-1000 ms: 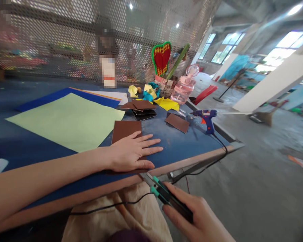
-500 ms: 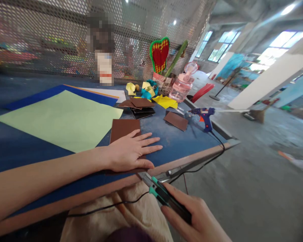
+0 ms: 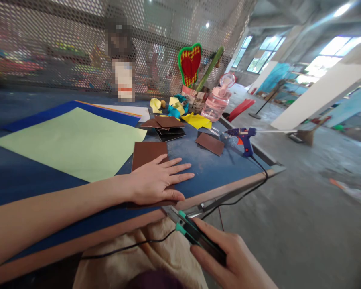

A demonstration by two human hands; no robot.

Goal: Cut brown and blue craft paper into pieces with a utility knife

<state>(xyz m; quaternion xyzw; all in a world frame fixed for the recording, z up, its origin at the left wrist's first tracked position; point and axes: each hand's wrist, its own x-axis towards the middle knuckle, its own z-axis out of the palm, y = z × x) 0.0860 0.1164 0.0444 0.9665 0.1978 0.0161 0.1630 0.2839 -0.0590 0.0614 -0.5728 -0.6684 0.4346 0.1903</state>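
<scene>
My left hand (image 3: 156,180) lies flat with fingers spread on a brown board (image 3: 149,151) near the table's front edge. Much of that board is hidden beneath the palm. In my right hand (image 3: 225,257) is a green-and-black utility knife (image 3: 198,237), gripped by its handle. Its metal blade points up and left, close to the board's near edge and my left thumb. Whether the blade touches the board I cannot tell. A pale green paper sheet (image 3: 75,144) lies left of the board, over a dark blue sheet (image 3: 48,114).
Brown pieces (image 3: 168,122) are stacked behind the board; another brown piece (image 3: 209,143) lies to the right. A blue glue gun (image 3: 243,138) stands at the right edge, its black cord (image 3: 243,196) trailing along the front. Behind are crumpled papers (image 3: 177,106) and a pink bottle (image 3: 216,102).
The knife and my right hand have shifted very slightly left and up. My left hand stays pressed on the board.
</scene>
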